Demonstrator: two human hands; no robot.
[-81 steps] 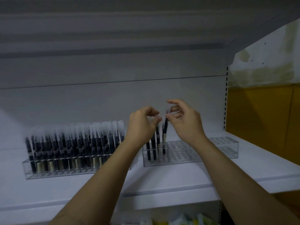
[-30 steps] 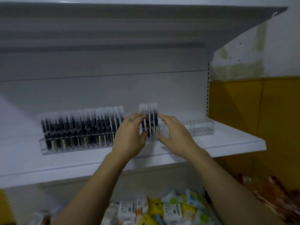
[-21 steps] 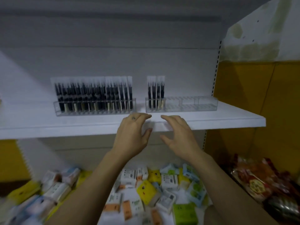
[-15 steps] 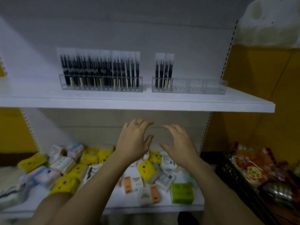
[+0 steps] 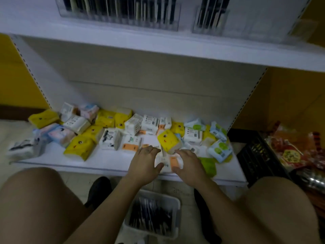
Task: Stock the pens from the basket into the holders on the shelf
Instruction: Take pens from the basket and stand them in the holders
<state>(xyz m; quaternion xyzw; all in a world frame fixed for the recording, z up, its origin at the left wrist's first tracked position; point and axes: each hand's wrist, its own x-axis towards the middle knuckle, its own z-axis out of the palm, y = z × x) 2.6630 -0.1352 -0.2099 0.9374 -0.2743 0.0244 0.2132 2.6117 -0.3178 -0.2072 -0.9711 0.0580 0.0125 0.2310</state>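
Note:
A white basket with several dark packaged pens stands on the floor between my knees, below my forearms. My left hand and my right hand hover side by side over the lower shelf's front edge, fingers relaxed, holding nothing. On the upper shelf a clear holder is packed with pens. To its right a second clear holder has a few pens at its left end. Both holders are cut off by the top of the view.
The lower shelf carries many small tissue packs in yellow, white, blue and green. A black crate with red packaged goods stands at the right. My black shoes rest on the tiled floor by the basket.
My hands left the right holder on the upper shelf and dropped empty to the lower shelf's edge. The view swung down, bringing the basket on the floor into sight.

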